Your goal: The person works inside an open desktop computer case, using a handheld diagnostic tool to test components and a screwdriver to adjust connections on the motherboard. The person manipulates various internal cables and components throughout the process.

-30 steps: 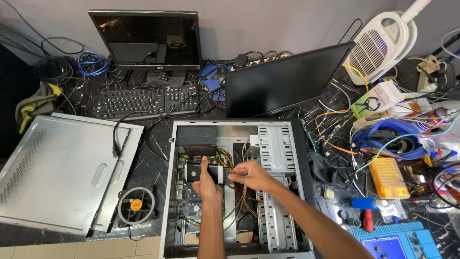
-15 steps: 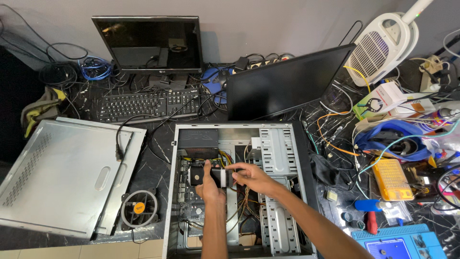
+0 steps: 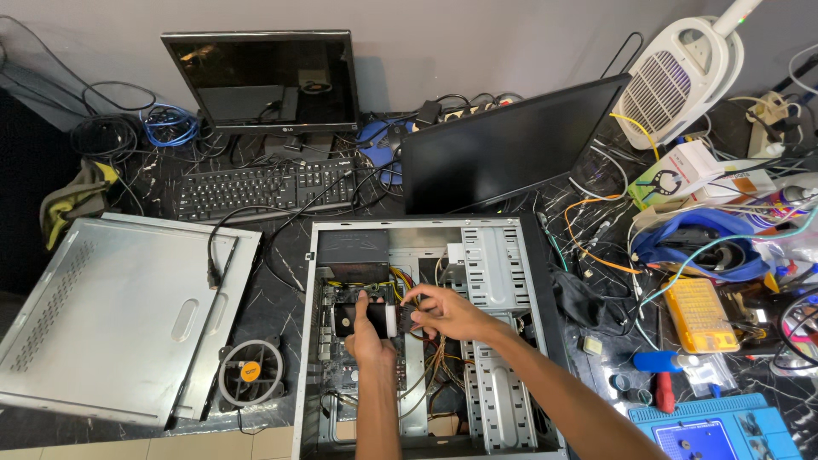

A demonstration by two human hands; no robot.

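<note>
1. Both hands are working inside the open computer case (image 3: 511, 341), which is lying flat on the table (image 3: 281, 290), near edge toward the person.
2. The left hand (image 3: 368, 334) is gripping a small dark block with a white end (image 3: 381, 319), fingers wrapped round it, over the motherboard (image 3: 334, 358). Can't tell whether the block is seated or lifted clear.
3. The right hand (image 3: 447, 313) is coming in from the right, grip pinched with fingertips pressed together at the block's white end. Whether it is pinching a connector or the block's edge, I can't tell.
4. Judging progress: the side panel (image 3: 119, 315) is already off and lying to the left, and a loose fan (image 3: 249, 373) is sitting beside the case, so opening-up looks done. The work on the block is mid-step, with both hands on it.
5. Left to do, by the look of it: wire bundles (image 3: 426, 366) are trailing loose in the case and the panel is not refitted.
6. Further back in the case, the power supply (image 3: 352, 251) is sitting in the far left corner.
7. Beyond the case: a keyboard (image 3: 264, 189) and two dark monitors (image 3: 511, 145) are standing at the far side.
</note>
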